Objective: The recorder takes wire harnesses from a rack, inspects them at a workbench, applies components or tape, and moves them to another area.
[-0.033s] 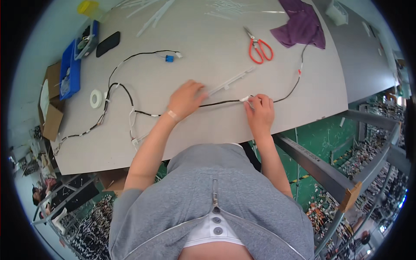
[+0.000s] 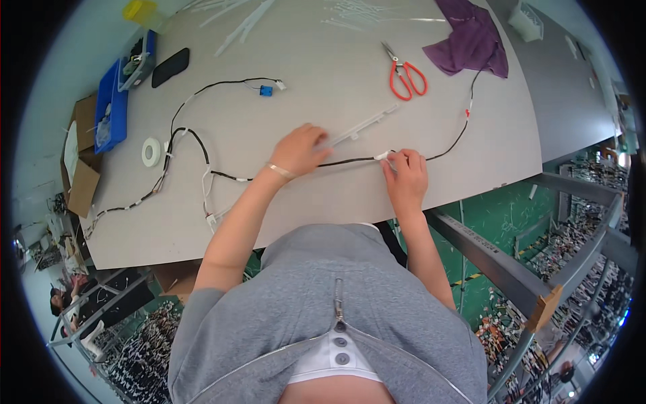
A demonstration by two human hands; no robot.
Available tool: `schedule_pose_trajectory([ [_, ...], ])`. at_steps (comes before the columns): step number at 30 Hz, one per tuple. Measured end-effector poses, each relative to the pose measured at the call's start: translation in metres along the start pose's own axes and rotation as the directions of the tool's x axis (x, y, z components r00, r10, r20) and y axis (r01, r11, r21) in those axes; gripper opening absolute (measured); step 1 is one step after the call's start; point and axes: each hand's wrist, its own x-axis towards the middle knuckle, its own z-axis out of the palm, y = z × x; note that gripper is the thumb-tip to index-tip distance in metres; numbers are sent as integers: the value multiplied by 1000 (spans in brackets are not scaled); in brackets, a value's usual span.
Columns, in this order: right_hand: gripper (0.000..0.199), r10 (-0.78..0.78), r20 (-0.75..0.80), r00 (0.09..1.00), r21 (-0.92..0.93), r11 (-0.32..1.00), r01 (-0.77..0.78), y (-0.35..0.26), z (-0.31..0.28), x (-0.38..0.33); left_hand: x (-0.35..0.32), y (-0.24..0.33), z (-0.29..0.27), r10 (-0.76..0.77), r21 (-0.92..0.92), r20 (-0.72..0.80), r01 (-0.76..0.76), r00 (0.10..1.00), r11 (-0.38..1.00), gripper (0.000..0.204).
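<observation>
Head view: thin black branching cable harness (image 2: 346,161) across the pale grey desk (image 2: 316,202).
Right hand (image 2: 407,174): fingers pinching the harness beside its white wrapping (image 2: 383,155).
Left hand (image 2: 299,151): fingers curled; whether holding anything, cannot tell.

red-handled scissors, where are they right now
In the head view, the red-handled scissors lie on the table, right of centre in the upper part, just left of the purple cloth and beyond the right hand.
</observation>
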Motion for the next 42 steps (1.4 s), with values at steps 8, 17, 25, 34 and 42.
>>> schedule_pose_trajectory([
  [8, 17, 199, 21, 980, 208, 958, -199, -3, -6, -4, 49, 31, 10, 71, -388, 407, 102, 911, 916, 27],
  [17, 18, 77, -86, 993, 304, 951, -47, 4, -6, 8, 66, 23, 18, 156, -695, 587, 395, 795, 601, 30],
  [25, 20, 109, -45, 993, 338, 937, -87, 4, -6, 6, 66, 32, 10, 81, -627, 615, 424, 784, 654, 29],
  [34, 26, 89, -20, 996, 320, 944, -77, 14, -8, 0, 64, 45, 1, -6, -510, 652, 444, 758, 737, 39],
  [42, 25, 45, -80, 996, 146, 989, -33, 3, -15, 5, 68, 50, 26, 88, -575, 559, 309, 824, 758, 32],
])
